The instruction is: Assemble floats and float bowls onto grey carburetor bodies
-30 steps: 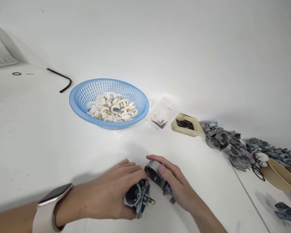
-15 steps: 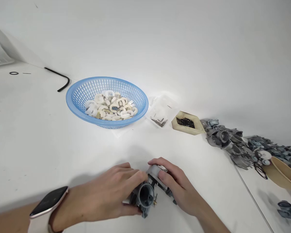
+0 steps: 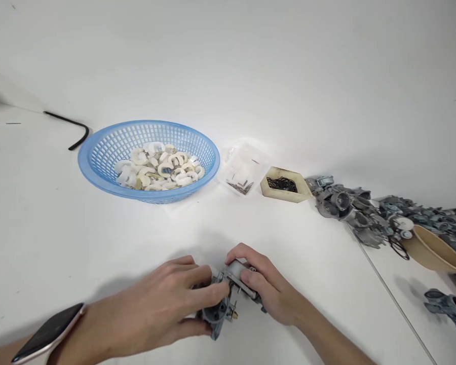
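Observation:
My left hand [image 3: 163,299] is closed around a grey metal carburetor body [image 3: 214,315], with a watch on that wrist. Its fingers come over the top of the body, and the thumb is low on the near side. My right hand [image 3: 273,291] grips the carburetor's grey float bowl [image 3: 234,269] between thumb and fingers. Body and bowl sit side by side just above the white table, the bowl tilted against or very near the body. A small brass fitting [image 3: 233,313] sticks out beside the body's opening. The contact between the two parts is partly hidden by my left fingers.
A blue basket [image 3: 87,167] of white floats stands behind my hands. Beside it are a clear tray [image 3: 247,162] of small pins and springs and a cream bin [image 3: 304,195] of black rings. Carburetor parts [image 3: 342,203] and a tan bowl [image 3: 421,251] lie to the right.
The carburetor body has tipped, so its round opening faces me less. My left forefinger has moved across toward the float bowl. The surroundings have shifted left in view.

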Action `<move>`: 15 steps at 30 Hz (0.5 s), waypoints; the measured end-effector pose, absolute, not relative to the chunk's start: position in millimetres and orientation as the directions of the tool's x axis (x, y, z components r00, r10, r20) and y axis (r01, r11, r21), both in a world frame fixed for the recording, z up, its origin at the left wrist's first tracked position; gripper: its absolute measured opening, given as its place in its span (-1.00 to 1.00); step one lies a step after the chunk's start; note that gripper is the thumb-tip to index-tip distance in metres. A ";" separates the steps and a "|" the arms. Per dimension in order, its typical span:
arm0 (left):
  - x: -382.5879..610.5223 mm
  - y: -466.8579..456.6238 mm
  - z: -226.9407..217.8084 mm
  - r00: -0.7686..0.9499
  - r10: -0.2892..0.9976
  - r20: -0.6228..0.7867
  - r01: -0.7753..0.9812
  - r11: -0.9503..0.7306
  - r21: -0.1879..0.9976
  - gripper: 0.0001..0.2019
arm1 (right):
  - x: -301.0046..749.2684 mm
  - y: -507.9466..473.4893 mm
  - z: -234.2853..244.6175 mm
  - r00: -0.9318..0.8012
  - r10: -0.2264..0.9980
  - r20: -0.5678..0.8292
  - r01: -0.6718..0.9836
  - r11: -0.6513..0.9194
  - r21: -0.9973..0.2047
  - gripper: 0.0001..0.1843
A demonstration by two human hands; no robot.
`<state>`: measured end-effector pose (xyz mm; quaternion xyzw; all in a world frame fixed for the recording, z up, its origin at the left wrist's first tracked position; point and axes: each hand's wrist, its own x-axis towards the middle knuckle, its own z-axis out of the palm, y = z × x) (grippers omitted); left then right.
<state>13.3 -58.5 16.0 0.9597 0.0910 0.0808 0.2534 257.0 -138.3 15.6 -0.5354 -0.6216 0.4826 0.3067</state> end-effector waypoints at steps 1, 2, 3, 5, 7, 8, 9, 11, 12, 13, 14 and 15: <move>13.3 -58.2 16.1 0.971 0.220 0.097 0.142 -0.849 0.509 -0.71 | 258.0 -138.5 15.7 -0.238 0.963 -0.127 0.365 -0.033 -0.931 -0.78; 13.3 -57.7 16.0 0.970 0.228 0.084 0.153 -0.842 0.518 -0.72 | 259.4 -138.6 15.9 -0.235 0.963 -0.131 0.357 -0.040 -0.933 -0.78; 13.3 -57.2 15.7 0.968 0.239 0.075 0.165 -0.835 0.525 -0.72 | 261.2 -138.6 16.3 -0.232 0.962 -0.140 0.348 -0.052 -0.936 -0.77; 13.1 -56.4 14.6 0.964 0.259 0.056 0.191 -0.826 0.530 -0.71 | 265.1 -137.9 17.3 -0.238 0.958 -0.158 0.330 -0.073 -0.941 -0.75; 12.4 -56.1 12.7 0.962 0.270 0.033 0.212 -0.821 0.531 -0.71 | 268.6 -136.5 18.6 -0.258 0.951 -0.173 0.330 -0.081 -0.941 -0.74; 11.9 -56.2 11.4 0.962 0.273 0.027 0.217 -0.819 0.531 -0.71 | 269.9 -135.6 19.4 -0.266 0.947 -0.180 0.338 -0.083 -0.937 -0.73; 11.4 -56.4 10.1 0.960 0.277 0.029 0.220 -0.817 0.533 -0.70 | 271.0 -134.9 20.3 -0.270 0.944 -0.188 0.348 -0.086 -0.934 -0.73; 10.7 -57.0 7.9 0.957 0.284 0.057 0.210 -0.815 0.539 -0.62 | 272.6 -133.9 22.0 -0.275 0.939 -0.208 0.357 -0.101 -0.929 -0.74; 10.7 -57.2 7.1 0.955 0.287 0.078 0.200 -0.815 0.544 -0.57 | 273.0 -133.8 22.8 -0.284 0.934 -0.216 0.357 -0.106 -0.928 -0.74; 10.8 -57.5 6.7 0.953 0.287 0.098 0.188 -0.813 0.551 -0.53 | 273.3 -133.9 23.3 -0.297 0.929 -0.221 0.356 -0.107 -0.928 -0.75; 11.2 -57.8 6.5 0.952 0.285 0.113 0.176 -0.809 0.560 -0.52 | 273.4 -134.1 23.6 -0.314 0.923 -0.223 0.355 -0.103 -0.929 -0.75; 11.7 -58.1 6.6 0.951 0.282 0.123 0.165 -0.804 0.571 -0.53 | 273.2 -134.4 23.8 -0.331 0.917 -0.223 0.356 -0.098 -0.929 -0.76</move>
